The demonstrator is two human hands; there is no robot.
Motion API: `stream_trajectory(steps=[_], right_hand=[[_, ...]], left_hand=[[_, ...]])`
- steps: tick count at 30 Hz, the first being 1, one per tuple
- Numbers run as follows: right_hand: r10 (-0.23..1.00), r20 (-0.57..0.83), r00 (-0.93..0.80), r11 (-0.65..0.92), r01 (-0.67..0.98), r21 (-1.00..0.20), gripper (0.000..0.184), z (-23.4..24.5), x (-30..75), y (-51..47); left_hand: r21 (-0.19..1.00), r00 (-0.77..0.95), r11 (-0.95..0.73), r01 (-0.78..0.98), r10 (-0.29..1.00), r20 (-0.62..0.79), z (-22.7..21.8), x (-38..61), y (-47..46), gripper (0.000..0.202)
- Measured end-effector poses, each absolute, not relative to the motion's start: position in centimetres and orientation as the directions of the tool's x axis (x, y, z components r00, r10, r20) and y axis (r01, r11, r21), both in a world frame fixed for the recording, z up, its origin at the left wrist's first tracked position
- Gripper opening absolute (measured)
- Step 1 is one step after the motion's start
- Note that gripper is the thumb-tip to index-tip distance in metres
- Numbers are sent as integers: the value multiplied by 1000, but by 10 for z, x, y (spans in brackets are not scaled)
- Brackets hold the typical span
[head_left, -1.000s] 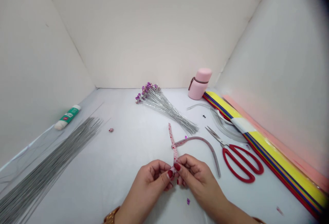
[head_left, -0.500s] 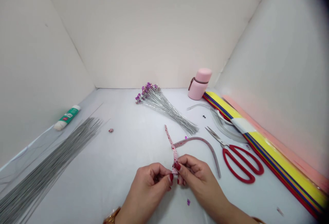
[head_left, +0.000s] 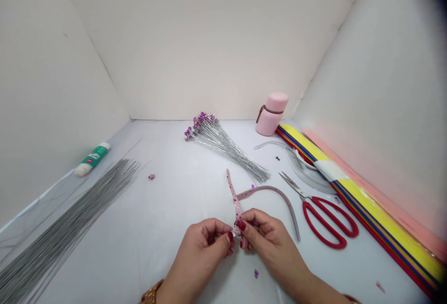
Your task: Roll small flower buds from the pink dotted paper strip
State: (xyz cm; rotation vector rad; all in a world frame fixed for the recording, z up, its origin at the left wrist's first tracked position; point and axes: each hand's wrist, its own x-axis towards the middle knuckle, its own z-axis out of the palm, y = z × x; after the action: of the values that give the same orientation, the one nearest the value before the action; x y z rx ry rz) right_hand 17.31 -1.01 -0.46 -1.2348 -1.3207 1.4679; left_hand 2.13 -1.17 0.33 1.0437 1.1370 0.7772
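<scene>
Pinching a narrow speckled pink ribbon [head_left: 234, 193] at its crossing, the left hand [head_left: 204, 253] and right hand [head_left: 268, 243] hold it over the lower middle of the white surface [head_left: 167, 211], at about 6 o'clock. Both grips are narrow, with fingertips closed on the strip, though they hide the crossing itself. The ribbon looks light and thin, soft enough to twist, yet its long tail keeps a springy arc, so it probably slips or unwinds if released. The firmest hold seems to be right at the crossing. One short tail rises toward 12 o'clock; the longer one curves toward 3 o'clock. Beyond it, red-handled scissors [head_left: 328, 222] lie at 3 o'clock, a bundle of purple-tipped wires [head_left: 218, 145] at 12, and a pink bottle [head_left: 271, 114] at 1. Loose grey wires [head_left: 70, 215] and a glue tube [head_left: 92, 158] sit at 10, and stacked coloured sheets [head_left: 379, 201] at 2.
</scene>
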Motion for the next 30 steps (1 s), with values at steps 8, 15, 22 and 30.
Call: stream_trajectory(steps=[8, 15, 22, 30], right_hand=[[956, -160, -245, -139, 101, -985, 22, -2, 172, -11], [963, -88, -255, -59, 121, -991, 21, -5, 174, -9], [948, -195, -251, -179, 83, -980, 23, -5, 171, -9], [967, -125, -223, -83, 189, -978, 22, -3, 173, -11]], left_hand=[[971, 280, 212, 108, 931, -235, 4, 20, -15, 11], [918, 258, -61, 392, 965, -46, 0, 17, -19, 16], [882, 349, -209, 422, 935, 55, 3, 14, -19, 18], [914, 341, 405, -13, 861, -377, -5, 20, -10, 9]])
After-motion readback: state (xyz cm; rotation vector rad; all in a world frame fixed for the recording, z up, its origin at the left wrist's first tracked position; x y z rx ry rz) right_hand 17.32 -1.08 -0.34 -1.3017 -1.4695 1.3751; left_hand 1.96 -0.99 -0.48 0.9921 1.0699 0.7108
